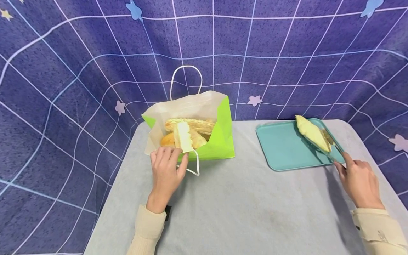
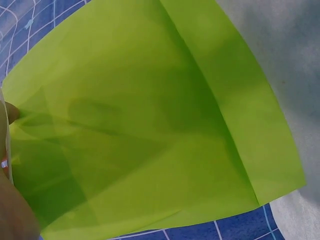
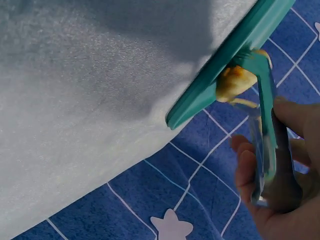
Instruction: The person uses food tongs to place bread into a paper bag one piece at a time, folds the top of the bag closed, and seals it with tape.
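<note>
A green paper bag [image 1: 223, 141] with a pale inside stands open at the back, holding several breads, among them a long flaky pastry [image 1: 204, 125]. My left hand [image 1: 165, 170] pinches the bag's near rim, beside a white cord handle [image 1: 197, 164]. Just above these fingertips is a pale strip [image 1: 183, 137] with a wavy edge. On the right, my right hand [image 1: 361, 180] grips metal tongs [image 3: 267, 130]. Between the tongs' ends is a long pale-yellow bread [image 1: 313, 134], over the right part of a teal tray [image 1: 283, 148]; its browned side shows in the right wrist view.
The tray lies on a grey cloth-covered table [image 1: 239, 205], near its back right corner. Behind and beside the table hangs a blue curtain [image 1: 229, 42] with a grid and stars. The bag's far handle [image 1: 186, 67] stands up against this curtain.
</note>
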{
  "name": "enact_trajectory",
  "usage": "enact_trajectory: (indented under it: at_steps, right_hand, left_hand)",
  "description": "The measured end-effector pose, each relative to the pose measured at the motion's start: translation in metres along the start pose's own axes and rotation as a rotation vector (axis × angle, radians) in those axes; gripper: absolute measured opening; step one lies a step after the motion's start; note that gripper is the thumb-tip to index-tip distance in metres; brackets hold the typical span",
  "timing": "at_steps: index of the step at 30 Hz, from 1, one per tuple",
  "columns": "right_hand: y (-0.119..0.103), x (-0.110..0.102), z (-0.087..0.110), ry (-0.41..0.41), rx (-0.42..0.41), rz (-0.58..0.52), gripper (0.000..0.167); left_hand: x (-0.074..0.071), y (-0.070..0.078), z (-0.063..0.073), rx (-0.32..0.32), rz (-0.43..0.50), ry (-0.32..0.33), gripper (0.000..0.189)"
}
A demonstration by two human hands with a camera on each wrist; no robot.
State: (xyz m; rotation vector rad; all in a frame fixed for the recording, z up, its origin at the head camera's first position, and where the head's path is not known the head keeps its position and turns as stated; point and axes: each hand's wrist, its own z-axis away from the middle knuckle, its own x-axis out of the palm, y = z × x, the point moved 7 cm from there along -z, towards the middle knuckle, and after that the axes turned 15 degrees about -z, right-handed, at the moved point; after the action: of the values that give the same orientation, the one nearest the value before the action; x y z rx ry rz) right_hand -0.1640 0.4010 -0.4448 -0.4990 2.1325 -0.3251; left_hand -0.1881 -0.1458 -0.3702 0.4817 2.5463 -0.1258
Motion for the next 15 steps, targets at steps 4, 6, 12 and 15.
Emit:
enact_trajectory:
  at_steps: [4, 6, 12, 15]
  right_hand:
    - [0.006, 0.004, -0.001, -0.028, 0.026, 0.009, 0.025]
    - [0.009, 0.005, -0.001, -0.042, 0.034, 0.009, 0.024]
    - [0.016, 0.006, 0.003, -0.05, 0.023, -0.006, 0.027]
    - [0.018, 0.006, 0.005, -0.038, 0.012, -0.016, 0.026]
  left_hand:
    - [0.001, -0.001, 0.001, -0.003, -0.002, -0.008, 0.024]
    - [0.001, -0.001, 0.001, -0.004, -0.003, -0.011, 0.024]
    - [0.001, 0.0, 0.002, -0.005, 0.001, -0.007, 0.024]
    - [0.0, 0.0, 0.001, -0.005, 0.0, 0.001, 0.024]
